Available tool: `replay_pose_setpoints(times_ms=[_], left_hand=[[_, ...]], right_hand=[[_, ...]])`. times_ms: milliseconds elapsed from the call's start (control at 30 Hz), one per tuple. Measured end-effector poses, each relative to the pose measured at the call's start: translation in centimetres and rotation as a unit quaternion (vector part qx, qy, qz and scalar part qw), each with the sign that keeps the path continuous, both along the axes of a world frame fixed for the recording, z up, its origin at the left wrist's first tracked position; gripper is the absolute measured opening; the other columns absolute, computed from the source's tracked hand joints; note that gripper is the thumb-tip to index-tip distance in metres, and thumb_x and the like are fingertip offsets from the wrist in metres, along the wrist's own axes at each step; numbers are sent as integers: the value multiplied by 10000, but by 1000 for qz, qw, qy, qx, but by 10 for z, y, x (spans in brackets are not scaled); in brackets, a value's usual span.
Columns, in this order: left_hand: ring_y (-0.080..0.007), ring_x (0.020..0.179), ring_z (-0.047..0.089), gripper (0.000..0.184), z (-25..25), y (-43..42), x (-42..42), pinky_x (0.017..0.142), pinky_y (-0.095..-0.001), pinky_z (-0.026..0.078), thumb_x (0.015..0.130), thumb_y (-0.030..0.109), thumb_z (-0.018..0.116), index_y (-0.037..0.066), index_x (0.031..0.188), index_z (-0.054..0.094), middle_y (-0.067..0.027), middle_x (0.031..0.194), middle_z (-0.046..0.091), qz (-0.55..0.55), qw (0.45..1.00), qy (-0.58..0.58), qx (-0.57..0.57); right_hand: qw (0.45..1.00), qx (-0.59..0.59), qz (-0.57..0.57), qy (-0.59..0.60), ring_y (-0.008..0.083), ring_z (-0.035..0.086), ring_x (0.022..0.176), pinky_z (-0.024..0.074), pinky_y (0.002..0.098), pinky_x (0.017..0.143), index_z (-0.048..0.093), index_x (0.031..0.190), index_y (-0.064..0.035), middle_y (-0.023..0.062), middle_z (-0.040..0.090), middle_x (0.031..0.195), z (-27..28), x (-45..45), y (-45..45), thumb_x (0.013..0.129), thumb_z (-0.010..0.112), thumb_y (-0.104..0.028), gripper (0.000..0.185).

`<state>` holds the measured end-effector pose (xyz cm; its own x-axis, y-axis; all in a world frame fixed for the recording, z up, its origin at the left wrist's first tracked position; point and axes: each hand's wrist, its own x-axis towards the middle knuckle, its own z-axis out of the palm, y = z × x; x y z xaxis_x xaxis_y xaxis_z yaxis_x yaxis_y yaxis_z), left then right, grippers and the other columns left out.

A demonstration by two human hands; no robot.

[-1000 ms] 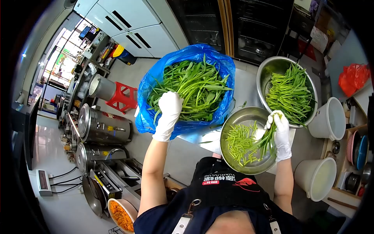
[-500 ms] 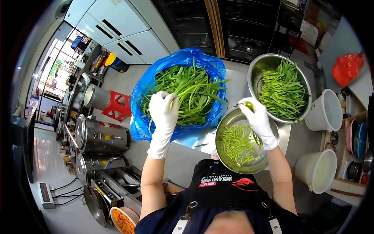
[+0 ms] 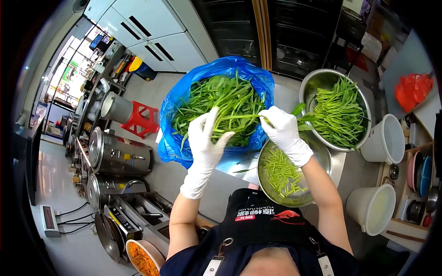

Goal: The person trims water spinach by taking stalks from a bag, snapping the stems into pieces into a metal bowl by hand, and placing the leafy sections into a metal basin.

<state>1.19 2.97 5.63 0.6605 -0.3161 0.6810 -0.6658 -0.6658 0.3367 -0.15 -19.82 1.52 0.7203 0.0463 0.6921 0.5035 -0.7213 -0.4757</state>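
Observation:
My left hand, in a white glove, is over the near left side of a blue plastic bag. Its thumb and fingers are apart. Long leafy greens that look like water spinach fill the bag. My right hand, also gloved, pinches a water spinach stalk at the bag's right edge. The stalk stretches left toward my left fingertips, and leaves stick out right of the hand. Below my right wrist, a steel basin holds short cut stem pieces.
A larger steel bowl of leafy stalks stands at the right. The bag and basin rest on a metal table. White buckets stand further right. At left are a red stool and steel pots.
My right hand has moved up and left from the basin to the bag's edge and now pinches a stalk. My left hand has opened and shifted slightly down and right.

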Motion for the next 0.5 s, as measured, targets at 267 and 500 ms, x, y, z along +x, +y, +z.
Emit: replay_pose_setpoints(times_ms=[267, 500], left_hand=[[-231, 955, 611, 350, -7, 24, 10, 869, -311, 477, 770, 48, 757, 52, 1112, 681, -94, 1020, 649, -25, 987, 108, -119], [-114, 776, 594, 185, -9, 11, 5, 728, -233, 473, 822, 43, 726, 2, 1002, 710, -42, 887, 664, -41, 946, 278, -160]], right_hand=[[999, -2, -12, 34, 242, 628, 708, 495, 352, 585, 623, 905, -104, 57, 567, 778, 4, -2, -6, 793, 660, -98, 118], [999, -28, 17, 30, 246, 628, 721, 496, 348, 600, 614, 911, -93, 65, 564, 781, 3, -5, 0, 799, 648, -86, 117]])
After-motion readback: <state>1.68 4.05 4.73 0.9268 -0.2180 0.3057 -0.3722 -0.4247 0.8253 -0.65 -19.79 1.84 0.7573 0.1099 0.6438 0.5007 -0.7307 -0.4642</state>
